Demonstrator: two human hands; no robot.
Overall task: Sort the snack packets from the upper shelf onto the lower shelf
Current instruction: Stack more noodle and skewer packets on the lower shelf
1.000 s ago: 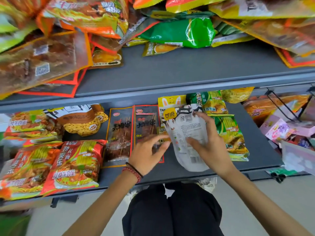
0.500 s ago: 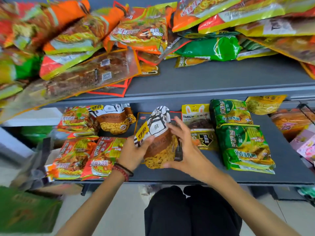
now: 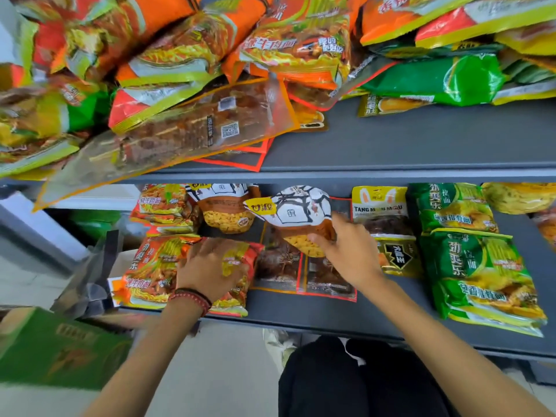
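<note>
My right hand [image 3: 346, 254] pinches the lower edge of a white-and-brown nut packet [image 3: 301, 210] and holds it tilted above the dark skewer packets [image 3: 282, 266] on the lower shelf [image 3: 301, 311]. A matching nut packet [image 3: 228, 210] lies just to its left at the back. My left hand [image 3: 210, 269] rests with spread fingers on the red noodle packets [image 3: 150, 266] at the shelf's left front. The upper shelf [image 3: 421, 139] bears a loose heap of orange noodle packets [image 3: 294, 46], a large clear packet [image 3: 186, 130] and a green packet [image 3: 430, 79].
On the lower shelf, a yellow rabbit packet [image 3: 379, 206] and green noodle packets [image 3: 475, 266] lie to the right. A green box [image 3: 54, 350] stands on the floor at lower left. My dark-trousered knees [image 3: 361, 380] are below the shelf edge.
The nut packet was turned from its white back to its front. My left hand has let go of it and moved left onto the red noodle packets. My right hand alone holds it, further back.
</note>
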